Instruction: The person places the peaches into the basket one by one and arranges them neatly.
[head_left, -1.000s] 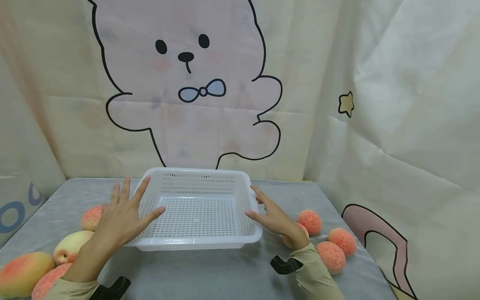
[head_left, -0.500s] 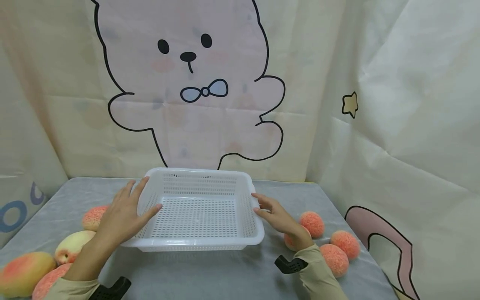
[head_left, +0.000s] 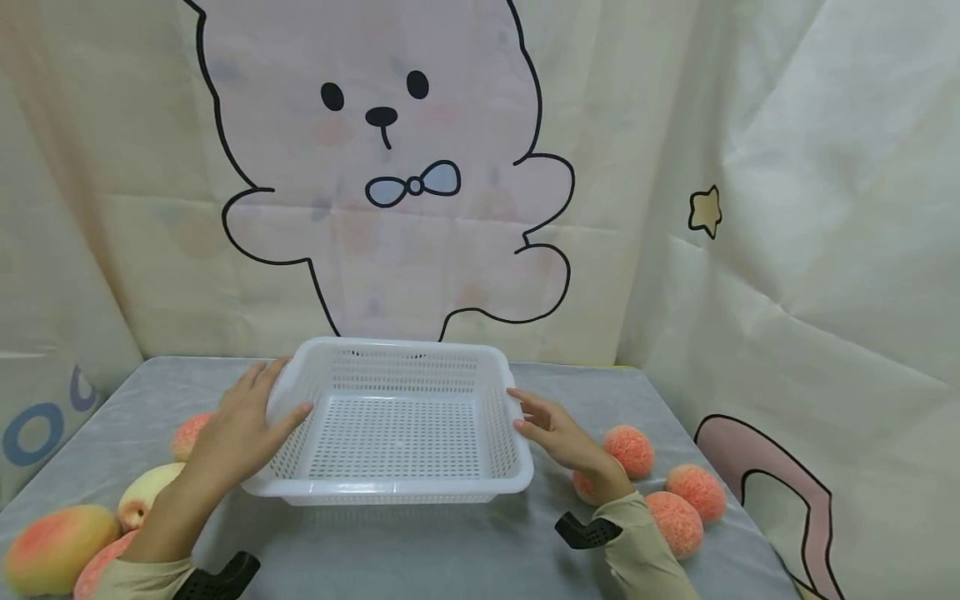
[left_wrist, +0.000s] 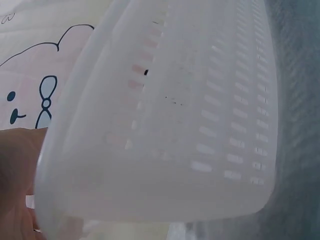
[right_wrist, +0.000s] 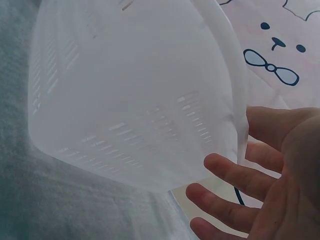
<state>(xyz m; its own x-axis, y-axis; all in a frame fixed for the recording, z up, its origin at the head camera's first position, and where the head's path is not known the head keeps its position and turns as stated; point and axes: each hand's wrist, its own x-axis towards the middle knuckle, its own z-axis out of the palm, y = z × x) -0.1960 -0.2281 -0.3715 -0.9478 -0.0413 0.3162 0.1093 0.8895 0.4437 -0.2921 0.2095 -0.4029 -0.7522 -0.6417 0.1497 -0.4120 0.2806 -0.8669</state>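
Observation:
A white plastic basket (head_left: 390,487) with slotted walls stands on the table with nothing inside. My left hand (head_left: 236,433) grips its left rim, thumb over the inner side and fingers along the outside. The right hand (head_left: 558,433) holds the opposite rim between thumb and forefinger; in the right wrist view its other fingers (right_wrist: 220,207) spread loosely by the outer wall. The left wrist view is mostly filled by the basket's end wall (left_wrist: 165,195), which hides much of the left fingers.
Left of the basket lie a mango-like fruit (head_left: 63,550), a pale yellow peach-like fruit (head_left: 146,493) and rough coral-coloured pieces (head_left: 189,435). Several rough coral balls (head_left: 675,523) sit at the right, near the right forearm. A printed curtain (head_left: 420,250) rises behind the grey tablecloth (head_left: 390,550).
Both hands have come in from hovering beside the basket to its two end rims. The left fingers have drawn together. Basket and fruit keep their places; the view shifts slightly.

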